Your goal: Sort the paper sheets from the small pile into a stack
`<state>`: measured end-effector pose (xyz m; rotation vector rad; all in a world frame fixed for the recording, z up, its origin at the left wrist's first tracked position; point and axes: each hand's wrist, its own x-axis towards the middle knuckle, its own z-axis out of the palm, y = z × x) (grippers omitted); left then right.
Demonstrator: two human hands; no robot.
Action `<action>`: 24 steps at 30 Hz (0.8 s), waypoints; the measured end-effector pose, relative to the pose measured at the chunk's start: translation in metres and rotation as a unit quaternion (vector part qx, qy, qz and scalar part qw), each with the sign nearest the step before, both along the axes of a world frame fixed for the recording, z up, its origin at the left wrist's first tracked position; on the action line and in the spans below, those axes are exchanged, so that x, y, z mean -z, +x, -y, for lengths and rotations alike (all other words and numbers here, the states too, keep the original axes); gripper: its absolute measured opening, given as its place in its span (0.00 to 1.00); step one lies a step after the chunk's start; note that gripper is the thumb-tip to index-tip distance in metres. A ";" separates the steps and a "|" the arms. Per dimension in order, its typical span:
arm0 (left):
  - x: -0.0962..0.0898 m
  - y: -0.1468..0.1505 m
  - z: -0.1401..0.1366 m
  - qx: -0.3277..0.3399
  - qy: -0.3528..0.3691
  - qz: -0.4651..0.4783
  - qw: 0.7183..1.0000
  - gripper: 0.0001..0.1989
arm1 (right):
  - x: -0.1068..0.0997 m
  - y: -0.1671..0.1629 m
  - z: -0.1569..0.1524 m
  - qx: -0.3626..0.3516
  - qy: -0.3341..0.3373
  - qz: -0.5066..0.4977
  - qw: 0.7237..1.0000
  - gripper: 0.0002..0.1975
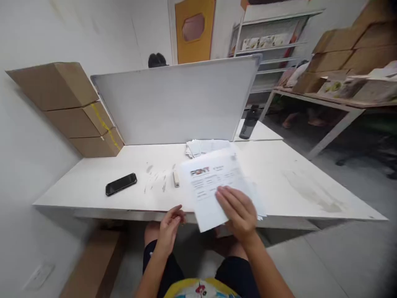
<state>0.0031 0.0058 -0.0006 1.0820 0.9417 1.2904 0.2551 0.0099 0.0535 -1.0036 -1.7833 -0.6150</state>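
A white printed sheet [207,194] with a bold heading and rows of small text is in my right hand [237,209]. The fingers lie across its front and the thumb is hidden behind it. Its lower corner juts past the table's front edge. Behind it, at the right, the edges of more white papers [259,203] show on the table. My left hand [170,225] is by the front edge, left of the sheet, fingers loosely curled and apart, with nothing visible in it. A small whitish block [176,179] lies on the table just left of the sheet.
A black phone [121,184] lies on the white table [93,174] at left. Several papers [207,145] rest before a white divider panel [180,103]. Stacked cardboard boxes [89,120] stand at left, a dark bottle [249,122] at right. A person's head [156,60] shows beyond the panel.
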 end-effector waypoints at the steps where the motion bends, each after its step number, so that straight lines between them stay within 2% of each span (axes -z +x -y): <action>1: 0.001 0.003 -0.006 0.016 0.014 -0.045 0.999 0.17 | 0.000 0.010 0.001 0.025 -0.004 0.011 1.000 0.29; 3: 0.005 0.013 -0.019 0.043 0.051 -0.156 0.986 0.19 | 0.006 0.024 0.000 0.061 -0.042 0.036 0.997 0.31; 4: 0.007 0.019 -0.026 0.055 0.078 -0.231 0.968 0.22 | 0.013 0.029 -0.002 0.075 -0.081 0.051 0.993 0.31; 8: 0.021 0.051 -0.050 0.084 0.164 -0.490 0.852 0.43 | 0.063 0.043 -0.016 0.056 -0.276 0.095 0.955 0.29; 10: 0.026 0.065 -0.056 0.104 0.180 -0.552 0.807 0.50 | 0.085 0.056 -0.022 0.043 -0.336 0.086 0.937 0.31; 12: 0.029 0.076 -0.059 0.110 0.185 -0.582 0.784 0.53 | 0.097 0.074 -0.027 0.071 -0.358 0.038 0.930 0.31; 14: 0.032 0.084 -0.060 0.103 0.184 -0.592 0.778 0.54 | 0.099 0.091 -0.031 0.151 -0.358 -0.045 0.920 0.30; 17: 0.035 0.097 -0.058 0.086 0.190 -0.587 0.782 0.52 | 0.096 0.104 -0.037 0.262 -0.372 -0.154 0.877 0.33; 21: 0.031 0.106 -0.049 0.069 0.198 -0.571 0.794 0.46 | 0.098 0.102 -0.040 0.273 -0.429 -0.176 0.843 0.33; 24: 0.022 0.097 -0.049 0.070 0.240 -0.547 0.799 0.37 | 0.092 0.108 -0.044 0.269 -0.459 -0.189 0.825 0.33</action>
